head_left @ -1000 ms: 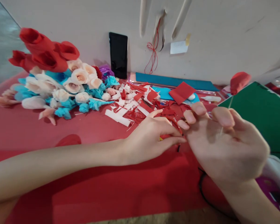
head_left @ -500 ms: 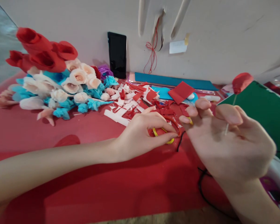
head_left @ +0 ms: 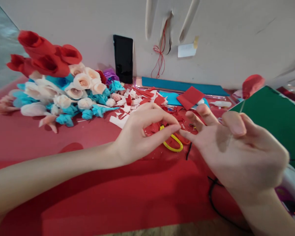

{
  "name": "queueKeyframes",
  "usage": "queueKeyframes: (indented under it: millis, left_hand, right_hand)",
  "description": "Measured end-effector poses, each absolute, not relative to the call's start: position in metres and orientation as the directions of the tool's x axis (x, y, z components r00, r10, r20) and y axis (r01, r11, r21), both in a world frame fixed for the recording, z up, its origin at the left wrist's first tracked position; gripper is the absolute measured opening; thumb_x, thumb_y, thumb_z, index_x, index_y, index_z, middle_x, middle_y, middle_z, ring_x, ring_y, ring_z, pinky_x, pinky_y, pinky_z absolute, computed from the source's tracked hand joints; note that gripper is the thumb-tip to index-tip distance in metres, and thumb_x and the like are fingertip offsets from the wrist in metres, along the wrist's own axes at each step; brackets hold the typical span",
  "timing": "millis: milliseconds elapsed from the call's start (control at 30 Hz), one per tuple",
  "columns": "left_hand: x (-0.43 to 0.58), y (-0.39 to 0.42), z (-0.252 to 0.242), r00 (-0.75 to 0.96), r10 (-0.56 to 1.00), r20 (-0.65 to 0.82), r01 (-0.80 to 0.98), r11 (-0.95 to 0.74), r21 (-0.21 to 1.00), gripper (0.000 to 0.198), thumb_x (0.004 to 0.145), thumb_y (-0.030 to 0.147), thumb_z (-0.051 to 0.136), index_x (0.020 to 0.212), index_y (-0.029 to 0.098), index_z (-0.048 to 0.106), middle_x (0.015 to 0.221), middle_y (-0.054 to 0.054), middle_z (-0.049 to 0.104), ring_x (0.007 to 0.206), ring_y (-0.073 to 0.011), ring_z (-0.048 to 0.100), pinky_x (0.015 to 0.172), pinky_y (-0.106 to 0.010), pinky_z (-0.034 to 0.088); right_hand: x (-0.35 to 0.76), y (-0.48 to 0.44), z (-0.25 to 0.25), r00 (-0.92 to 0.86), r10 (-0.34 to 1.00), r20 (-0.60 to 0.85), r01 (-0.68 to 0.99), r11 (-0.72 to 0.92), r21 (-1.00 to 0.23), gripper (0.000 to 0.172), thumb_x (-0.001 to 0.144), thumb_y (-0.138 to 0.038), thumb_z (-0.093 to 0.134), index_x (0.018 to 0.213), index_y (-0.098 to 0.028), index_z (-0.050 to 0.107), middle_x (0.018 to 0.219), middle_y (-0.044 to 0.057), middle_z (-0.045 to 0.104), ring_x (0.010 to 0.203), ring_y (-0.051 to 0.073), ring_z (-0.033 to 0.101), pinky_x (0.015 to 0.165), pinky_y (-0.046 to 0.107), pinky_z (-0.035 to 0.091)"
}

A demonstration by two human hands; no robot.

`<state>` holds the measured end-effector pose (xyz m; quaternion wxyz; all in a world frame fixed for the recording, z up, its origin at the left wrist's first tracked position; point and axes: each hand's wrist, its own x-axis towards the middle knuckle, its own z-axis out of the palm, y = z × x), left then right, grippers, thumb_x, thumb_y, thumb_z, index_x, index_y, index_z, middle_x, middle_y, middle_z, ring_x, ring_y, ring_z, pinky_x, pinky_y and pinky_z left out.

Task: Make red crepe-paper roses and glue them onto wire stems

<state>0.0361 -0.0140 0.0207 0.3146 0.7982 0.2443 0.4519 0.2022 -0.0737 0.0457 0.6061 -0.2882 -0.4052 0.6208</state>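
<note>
My right hand [head_left: 241,144], palm up, pinches a thin pale stick between thumb and forefinger. A red paper petal piece [head_left: 252,86] tops the stick. My left hand [head_left: 147,132] has thumb and forefinger pressed together at the tip of my right little finger; whatever lies between them is too small to make out. Below and behind my left hand are yellow-handled scissors [head_left: 174,144] on the red table [head_left: 108,193]. White and red paper scraps [head_left: 127,106] are heaped behind it.
Red, cream and blue paper flowers [head_left: 82,81] fill the left side. A black phone [head_left: 123,59] leans on the wall. Farther right are a red paper square [head_left: 190,97], a blue strip [head_left: 182,86], a green board [head_left: 272,114] and a black cord [head_left: 212,196].
My left hand has shifted slightly left, its fingertips now at my right little finger. The yellow scissor handle shows more. The right hand's little finger has straightened toward my left hand.
</note>
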Motion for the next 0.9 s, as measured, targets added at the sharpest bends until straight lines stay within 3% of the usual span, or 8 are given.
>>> queueKeyframes:
  millis: [267,467,667,800,900]
  left_hand:
    - [0.027,-0.002,0.018,0.425,0.722,0.546,0.192,-0.662,0.725,0.012,0.084,0.021,0.050,0.077,0.019,0.060,0.080,-0.001,0.063,0.080,-0.0145,0.056,0.081,-0.030,0.041]
    - [0.017,0.010,0.015,0.409,0.728,0.550,0.197,-0.659,0.725,0.013,0.083,0.022,0.050,0.073,0.019,0.057,0.076,-0.001,0.061,0.076,-0.0149,0.055,0.072,-0.028,0.043]
    - [0.011,0.021,0.010,0.406,0.735,0.543,0.221,-0.656,0.722,0.013,0.082,0.021,0.049,0.072,0.018,0.056,0.076,-0.001,0.059,0.075,-0.0144,0.053,0.071,-0.028,0.040]
    - [0.009,0.028,0.007,0.366,0.756,0.542,0.254,-0.642,0.724,0.012,0.081,0.023,0.051,0.072,0.019,0.058,0.074,0.000,0.060,0.074,-0.0152,0.053,0.071,-0.030,0.039]
    - [0.008,0.033,0.006,0.343,0.773,0.533,0.275,-0.625,0.730,0.013,0.080,0.024,0.052,0.070,0.020,0.059,0.074,0.000,0.062,0.072,-0.0155,0.054,0.068,-0.029,0.039]
  right_hand:
    - [0.201,-0.076,0.048,-0.097,0.989,0.109,-0.519,0.043,-0.854,0.030,0.087,-0.028,0.034,0.063,-0.020,0.050,0.101,0.002,0.053,0.111,0.018,0.044,0.094,0.044,0.040]
    - [0.200,-0.075,0.048,-0.082,0.990,0.119,-0.536,0.057,-0.842,0.030,0.086,-0.028,0.034,0.061,-0.020,0.048,0.095,0.003,0.053,0.102,0.019,0.047,0.089,0.050,0.043]
    - [0.202,-0.075,0.049,-0.090,0.990,0.105,-0.559,0.037,-0.829,0.031,0.087,-0.029,0.035,0.062,-0.019,0.050,0.096,0.002,0.050,0.098,0.016,0.049,0.085,0.040,0.049]
    - [0.205,-0.075,0.051,-0.041,0.996,0.075,-0.559,0.039,-0.828,0.030,0.086,-0.027,0.037,0.061,-0.018,0.051,0.098,0.002,0.049,0.089,0.014,0.051,0.061,0.026,0.055]
    - [0.209,-0.076,0.052,-0.034,0.996,0.082,-0.573,0.048,-0.818,0.029,0.087,-0.024,0.038,0.063,-0.018,0.052,0.096,0.001,0.051,0.073,0.009,0.052,0.037,0.015,0.042]
